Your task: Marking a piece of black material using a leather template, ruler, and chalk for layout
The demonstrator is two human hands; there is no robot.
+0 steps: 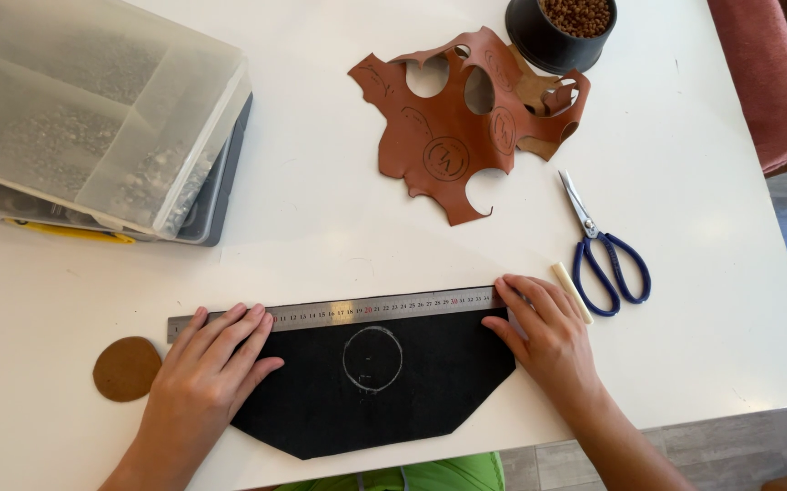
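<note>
While our left hand (207, 364) lies flat with fingers spread, it presses one end of the steel ruler (334, 312) onto the black leather piece (412, 386); our right hand (546, 332) does the same at the other end, fingers extended, palm down. Neither grip closes around anything: both simply pin the ruler and leather to the white surface (321, 227). Between the two grips the ruler runs lengthwise, left to right, along the leather's straight top edge, and a chalk circle (373, 358) sits just below it, about midway between the hands. Just beyond the right grip lies a pale chalk stick (572, 291), nearer that hand than the left, with blue-handled scissors (607, 255) beside it. Outside the left grip rests a brown leather disc (126, 368). Farther off lie a cut tan leather scrap (466, 127), a dark pot (557, 32) and a clear plastic organiser box (93, 118).
</note>
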